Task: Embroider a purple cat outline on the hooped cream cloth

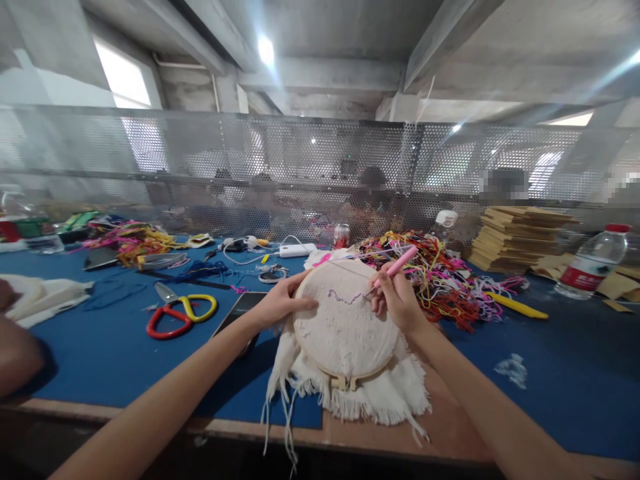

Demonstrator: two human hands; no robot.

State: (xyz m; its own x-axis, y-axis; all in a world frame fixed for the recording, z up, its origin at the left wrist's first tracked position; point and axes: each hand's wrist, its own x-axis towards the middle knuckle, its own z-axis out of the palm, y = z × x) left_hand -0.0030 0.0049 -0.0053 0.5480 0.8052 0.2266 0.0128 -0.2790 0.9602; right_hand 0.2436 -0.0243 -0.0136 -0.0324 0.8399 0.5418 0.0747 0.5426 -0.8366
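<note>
The embroidery hoop [345, 327] stands tilted at the near edge of the blue table [110, 347], in the middle of the view, with white cloth [380, 397] stretched in it and hanging out below in a frayed fringe. A short purple stitch line [344, 297] runs across the upper part of the cloth. The left hand [280, 301] grasps the hoop at its upper left rim, with the fingers laid on the cloth. The right hand [397, 300] is clenched around a pink punch needle [395, 268], and the tip of the needle touches the cloth at the right end of the stitch line. Just behind the hoop lies a heap of coloured yarn [440, 280]. To the left, well apart from the hoop, lie scissors with red and yellow handles [181, 313]. At the far right stand a stack of cardboard sheets [520, 237] and a plastic water bottle [593, 261].
</note>
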